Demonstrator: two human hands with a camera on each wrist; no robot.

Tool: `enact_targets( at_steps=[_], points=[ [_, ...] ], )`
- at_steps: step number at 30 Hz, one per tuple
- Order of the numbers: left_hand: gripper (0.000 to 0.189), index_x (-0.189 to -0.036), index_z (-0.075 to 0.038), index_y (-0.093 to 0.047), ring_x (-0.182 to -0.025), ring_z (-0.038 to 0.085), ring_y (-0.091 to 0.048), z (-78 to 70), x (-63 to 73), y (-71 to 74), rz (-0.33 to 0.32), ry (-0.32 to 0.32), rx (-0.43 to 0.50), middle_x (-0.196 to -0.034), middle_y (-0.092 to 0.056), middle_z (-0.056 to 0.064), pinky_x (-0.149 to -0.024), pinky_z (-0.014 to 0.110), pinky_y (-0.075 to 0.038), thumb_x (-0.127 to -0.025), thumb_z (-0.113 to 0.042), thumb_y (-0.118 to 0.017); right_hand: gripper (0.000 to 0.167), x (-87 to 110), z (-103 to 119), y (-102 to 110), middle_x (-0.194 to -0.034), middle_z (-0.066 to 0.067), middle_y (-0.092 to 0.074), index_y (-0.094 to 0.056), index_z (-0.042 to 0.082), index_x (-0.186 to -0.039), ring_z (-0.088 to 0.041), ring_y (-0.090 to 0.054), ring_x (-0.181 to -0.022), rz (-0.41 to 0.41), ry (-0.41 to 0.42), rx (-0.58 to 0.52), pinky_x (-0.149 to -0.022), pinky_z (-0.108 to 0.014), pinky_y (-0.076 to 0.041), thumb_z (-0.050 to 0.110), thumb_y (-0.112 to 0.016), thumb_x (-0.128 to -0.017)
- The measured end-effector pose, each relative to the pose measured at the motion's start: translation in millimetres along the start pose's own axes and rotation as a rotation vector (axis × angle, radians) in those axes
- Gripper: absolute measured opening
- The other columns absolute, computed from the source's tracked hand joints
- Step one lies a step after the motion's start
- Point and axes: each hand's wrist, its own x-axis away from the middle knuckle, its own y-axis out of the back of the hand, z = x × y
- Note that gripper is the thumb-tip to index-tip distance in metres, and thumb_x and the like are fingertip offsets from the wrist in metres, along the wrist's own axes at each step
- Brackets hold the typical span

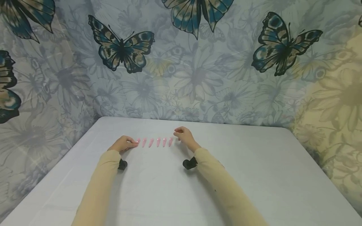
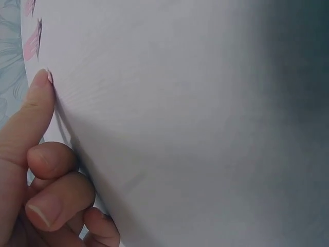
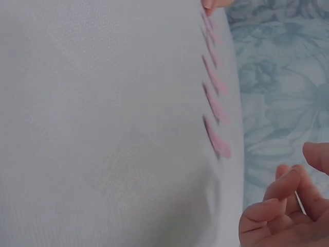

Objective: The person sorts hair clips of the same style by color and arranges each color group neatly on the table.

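Several slim pink snap hair clips (image 1: 158,142) lie side by side in a row on the white table, each narrowing toward the near side. My left hand (image 1: 123,143) is at the row's left end, where an outstretched fingertip touches the leftmost hair clip (image 1: 139,140). The left wrist view shows the other fingers curled under, with only a sliver of that clip beyond the fingertip. Just past the right end of the row, my right hand (image 1: 185,137) hovers above the table with loosely bent fingers and nothing in them; the right wrist view shows it apart from the clips.
The white-covered table (image 1: 263,163) extends to both sides and toward me. Behind its far edge hangs a butterfly-and-flower patterned cloth (image 1: 198,84). A black wrist device (image 1: 123,164) sits under the left sleeve, and another black device (image 1: 190,163) under the right.
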Motion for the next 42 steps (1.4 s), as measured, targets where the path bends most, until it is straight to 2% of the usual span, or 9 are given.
enact_targets(
  at_steps=[9, 14, 16, 20, 22, 25, 32, 35, 42],
  points=[
    [0.029, -0.110, 0.003, -0.070, -0.055, 0.009, -0.036, -5.0, 3.8, -0.8, 0.020, 0.001, -0.004, -0.067, -0.049, -0.003, -0.056, 0.024, -0.035, -0.091, -0.020, -0.068, 0.030, 15.1, 11.0, 17.2, -0.116, -0.017, -0.064, -0.059, 0.000, -0.121, -0.011, -0.049, -0.072, 0.103, -0.009, 0.010, -0.065, -0.022, -0.040, 0.017, -0.055, -0.097],
    [0.028, -0.109, 0.003, -0.070, -0.061, 0.011, -0.040, -4.1, 4.9, -0.4, 0.007, -0.010, -0.031, -0.093, -0.063, 0.013, -0.061, 0.025, -0.037, -0.091, -0.019, -0.068, 0.034, 24.2, 17.8, 27.3, -0.117, -0.013, -0.063, -0.056, 0.000, -0.125, -0.012, -0.050, -0.077, 0.209, 0.012, 0.033, -0.070, -0.024, -0.042, 0.020, -0.054, -0.097],
    [0.027, -0.107, 0.004, -0.070, -0.061, 0.012, -0.041, -3.6, 4.6, -0.6, 0.004, -0.030, -0.040, -0.103, -0.064, 0.020, -0.062, 0.025, -0.038, -0.091, -0.018, -0.068, 0.035, 29.4, 20.4, 32.0, -0.113, -0.010, -0.061, -0.055, -0.001, -0.126, -0.012, -0.049, -0.076, 0.239, -0.005, -0.016, -0.070, -0.025, -0.041, 0.019, -0.054, -0.097],
    [0.022, -0.097, 0.005, -0.070, -0.074, 0.016, -0.050, -3.9, 5.5, -0.7, -0.021, -0.092, -0.084, -0.115, -0.065, 0.027, -0.071, 0.029, -0.042, -0.090, -0.016, -0.068, 0.029, 45.0, 22.9, 38.3, -0.102, -0.001, -0.055, -0.055, -0.003, -0.122, -0.011, -0.045, -0.072, 0.262, -0.059, -0.201, -0.067, -0.024, -0.039, 0.013, -0.054, -0.098],
    [0.020, -0.089, 0.005, -0.069, -0.081, 0.019, -0.052, -4.0, 6.5, -0.6, -0.034, -0.123, -0.110, -0.117, -0.064, 0.028, -0.077, 0.031, -0.043, -0.090, -0.015, -0.068, 0.024, 54.1, 22.3, 39.3, -0.098, 0.001, -0.053, -0.056, -0.001, -0.116, -0.011, -0.043, -0.070, 0.262, -0.076, -0.275, -0.066, -0.023, -0.038, 0.012, -0.055, -0.097],
    [0.019, -0.083, 0.005, -0.067, -0.084, 0.023, -0.051, -5.1, 8.5, -1.2, -0.046, -0.144, -0.114, -0.119, -0.064, 0.028, -0.079, 0.033, -0.042, -0.089, -0.013, -0.069, 0.017, 68.2, 20.2, 42.0, -0.097, 0.002, -0.054, -0.058, 0.002, -0.110, -0.011, -0.044, -0.071, 0.278, -0.070, -0.301, -0.067, -0.023, -0.039, 0.012, -0.055, -0.096],
    [0.019, -0.085, 0.003, -0.067, -0.088, 0.026, -0.054, -6.6, 8.5, -4.9, -0.046, -0.191, -0.145, -0.117, -0.064, 0.029, -0.084, 0.040, -0.043, -0.091, -0.015, -0.067, 0.024, 100.4, 11.4, 66.6, -0.101, -0.003, -0.057, -0.058, 0.001, -0.114, -0.013, -0.045, -0.074, 0.363, -0.014, -0.194, -0.071, -0.026, -0.039, 0.018, -0.054, -0.098],
    [0.019, -0.084, 0.002, -0.064, -0.090, 0.029, -0.052, -6.5, 6.6, -4.8, -0.031, -0.187, -0.159, -0.118, -0.062, 0.030, -0.085, 0.043, -0.043, -0.091, -0.015, -0.066, 0.025, 111.1, 8.5, 79.3, -0.102, -0.005, -0.058, -0.057, 0.001, -0.115, -0.014, -0.045, -0.075, 0.374, 0.005, -0.163, -0.072, -0.028, -0.039, 0.020, -0.053, -0.098],
    [0.020, -0.081, 0.000, -0.061, -0.089, 0.028, -0.051, -7.0, 9.5, -1.9, -0.020, -0.160, -0.166, -0.119, -0.062, 0.029, -0.084, 0.041, -0.042, -0.092, -0.015, -0.065, 0.013, 129.2, 8.6, 95.5, -0.093, 0.003, -0.057, -0.058, 0.009, -0.106, -0.009, -0.042, -0.070, 0.362, 0.054, -0.235, -0.068, -0.024, -0.038, 0.018, -0.051, -0.099]
  ],
)
